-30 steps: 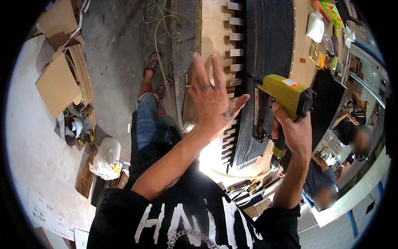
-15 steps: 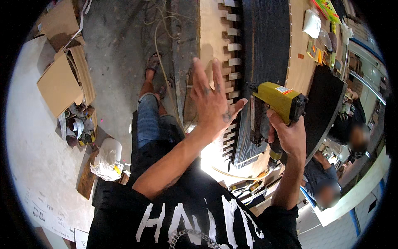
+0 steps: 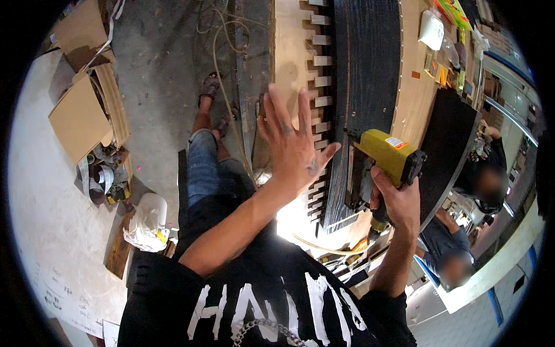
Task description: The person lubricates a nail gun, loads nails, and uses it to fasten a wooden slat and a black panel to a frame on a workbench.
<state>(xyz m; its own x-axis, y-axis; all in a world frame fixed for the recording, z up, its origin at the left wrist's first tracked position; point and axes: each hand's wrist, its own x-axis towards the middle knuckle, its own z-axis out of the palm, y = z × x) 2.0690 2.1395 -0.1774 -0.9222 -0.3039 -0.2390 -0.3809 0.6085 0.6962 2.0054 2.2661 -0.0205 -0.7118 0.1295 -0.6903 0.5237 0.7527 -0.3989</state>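
Note:
My right hand is wrapped round the grip of a yellow and black pneumatic nail gun. The gun's nose lies over a long black wood-grain board. My left hand, palm down with fingers spread, is beside a row of short pale wooden blocks along the board's left edge; it holds nothing. Under the fingers runs a light plywood strip. Whether the palm touches the wood, I cannot tell.
A thin air hose trails over the grey floor on the left. Cardboard pieces and a white plastic bag stand farther left. Another black panel lies right of the gun. Two people are at the far right.
The view has shifted slightly, so the bench and boards appear a little farther left. My left hand remains spread over the strip, and my right hand keeps the nail gun over the black board.

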